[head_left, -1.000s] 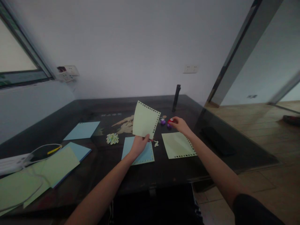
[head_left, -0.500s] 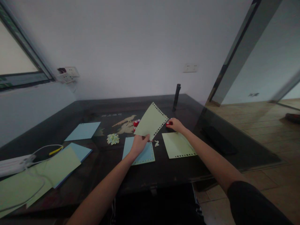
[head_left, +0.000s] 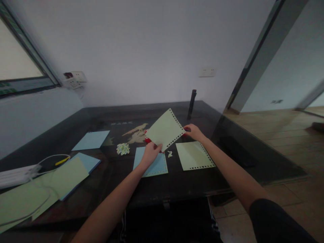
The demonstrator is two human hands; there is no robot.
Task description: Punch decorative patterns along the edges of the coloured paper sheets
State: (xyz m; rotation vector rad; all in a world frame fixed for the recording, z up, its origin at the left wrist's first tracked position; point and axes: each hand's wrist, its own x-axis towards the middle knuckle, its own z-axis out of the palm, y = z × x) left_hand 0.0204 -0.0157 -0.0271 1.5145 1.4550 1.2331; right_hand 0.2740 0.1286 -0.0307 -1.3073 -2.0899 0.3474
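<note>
My left hand [head_left: 151,153] pinches the near end of a pale green paper sheet [head_left: 165,130], held tilted above the table. Shaped holes run along two of its edges. At the sheet's right corner, my right hand [head_left: 194,131] is closed around a small red paper punch [head_left: 185,129], mostly hidden by the fingers and paper. Beneath my left hand lies a blue sheet [head_left: 138,157] with punched edges over a green one. Another punched green sheet [head_left: 193,157] lies below my right forearm. More red punches [head_left: 147,139] peek out behind the raised sheet.
A heap of paper cut-outs [head_left: 123,149] sits to the left, with a few loose cut-outs [head_left: 169,154] near the middle. Blue paper [head_left: 92,140], stacked green sheets [head_left: 68,175] and a white power strip [head_left: 17,177] with cable occupy the left side. A black post [head_left: 191,104] stands at the back.
The raised sheet has shifted slightly right, and its right corner now meets the red punch in my right hand. Before, the punch was apart from the sheet and more visible.
</note>
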